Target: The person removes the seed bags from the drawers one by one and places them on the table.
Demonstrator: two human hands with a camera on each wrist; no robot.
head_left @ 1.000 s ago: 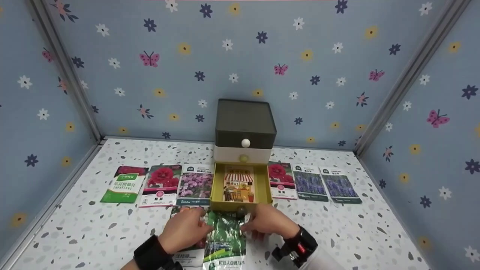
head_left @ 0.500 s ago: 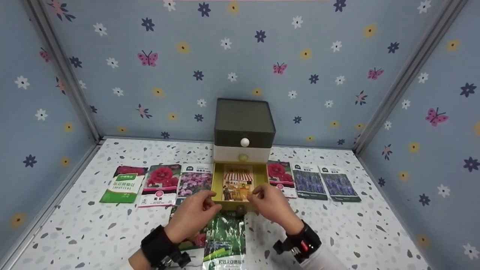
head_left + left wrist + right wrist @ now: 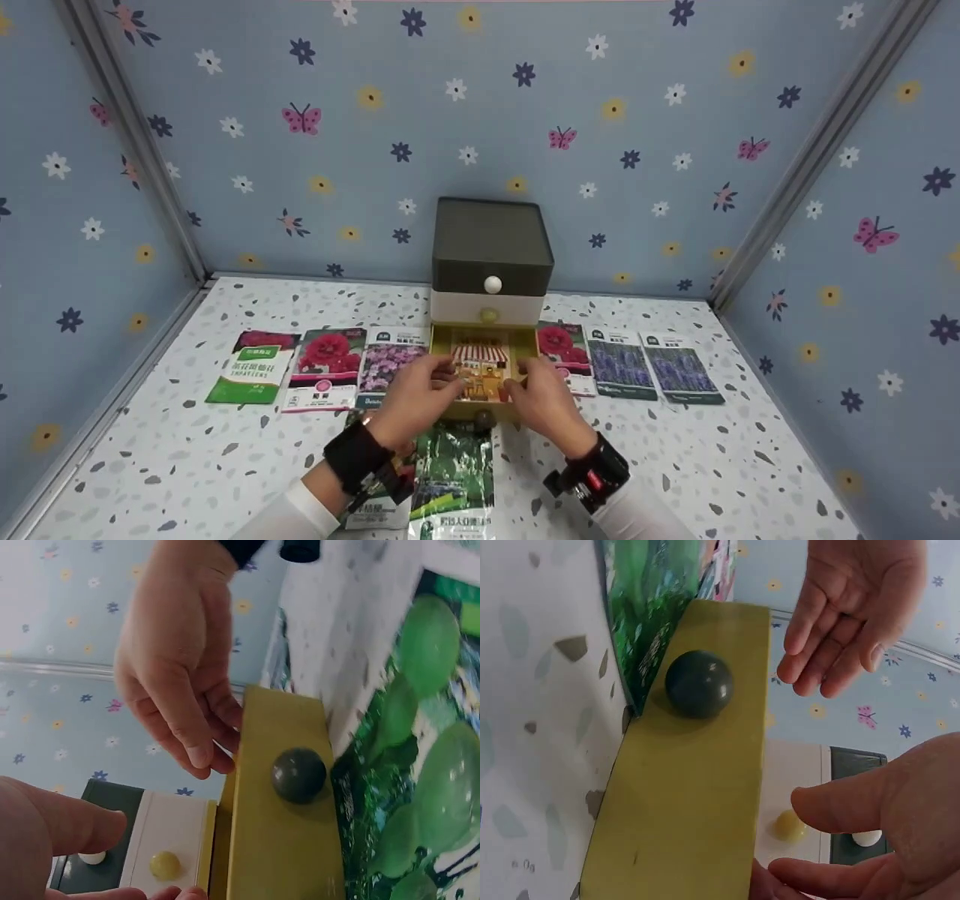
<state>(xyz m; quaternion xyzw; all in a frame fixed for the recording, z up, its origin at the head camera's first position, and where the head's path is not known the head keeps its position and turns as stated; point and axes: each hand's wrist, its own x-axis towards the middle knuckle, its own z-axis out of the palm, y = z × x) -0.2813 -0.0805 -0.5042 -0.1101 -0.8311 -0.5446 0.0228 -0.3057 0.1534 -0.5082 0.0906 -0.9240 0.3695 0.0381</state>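
A small drawer cabinet has its yellow bottom drawer [image 3: 697, 787] pulled out. Inside the drawer lies a picture card [image 3: 480, 369] with a striped awning, partly covered by fingers. My left hand [image 3: 416, 397] is over the drawer's left side, its fingers loosely bent and nothing visible in them. At the right side my right hand [image 3: 547, 405] reaches over the drawer, its fingertips near the card's right edge; its lower fingers are partly hidden by the drawer wall. A dark round knob [image 3: 298, 775] sits on the drawer front.
Flower seed packets lie left of the cabinet, such as a green-and-white one [image 3: 244, 375] and a red-flowered one [image 3: 325, 367]. More stand right, including a purple-flowered packet [image 3: 682, 371]. A green packet [image 3: 454, 480] lies before the drawer. A patterned wall [image 3: 480, 97] stands behind.
Both hands have moved forward from the green packet in front of the drawer to above the drawer and its card. The packets and the cabinet have stayed put.
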